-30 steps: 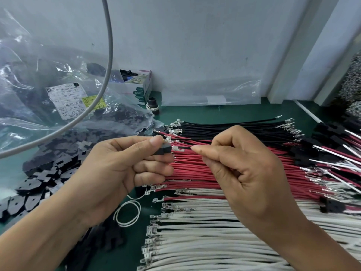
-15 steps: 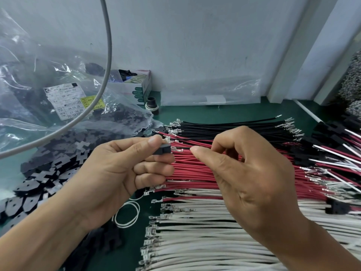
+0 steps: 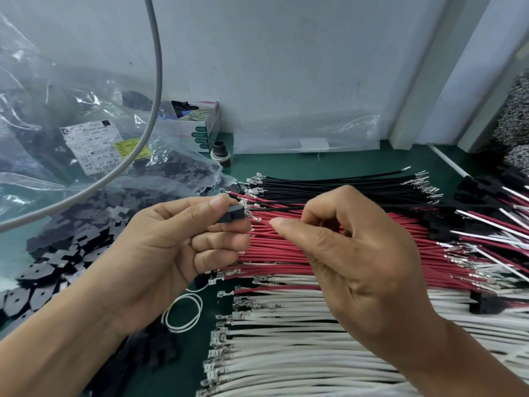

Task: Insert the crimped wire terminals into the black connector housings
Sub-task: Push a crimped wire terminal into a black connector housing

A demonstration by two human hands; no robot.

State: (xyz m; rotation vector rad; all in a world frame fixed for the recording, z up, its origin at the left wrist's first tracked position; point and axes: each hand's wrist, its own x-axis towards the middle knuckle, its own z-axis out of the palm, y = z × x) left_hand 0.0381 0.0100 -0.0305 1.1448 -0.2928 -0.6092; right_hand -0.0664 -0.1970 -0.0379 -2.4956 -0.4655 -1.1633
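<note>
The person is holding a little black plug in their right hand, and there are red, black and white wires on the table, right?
Almost. The head view shows the little black plug in the left hand, not the right. The right hand pinches a thin black wire. The red wires, black wires and white wires do lie on the table.

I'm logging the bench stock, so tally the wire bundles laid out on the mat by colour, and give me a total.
Black wire bundle: 1
Red wire bundle: 1
White wire bundle: 1
Total: 3 bundles. The single wires in each are too many and too tightly packed to count.
</note>
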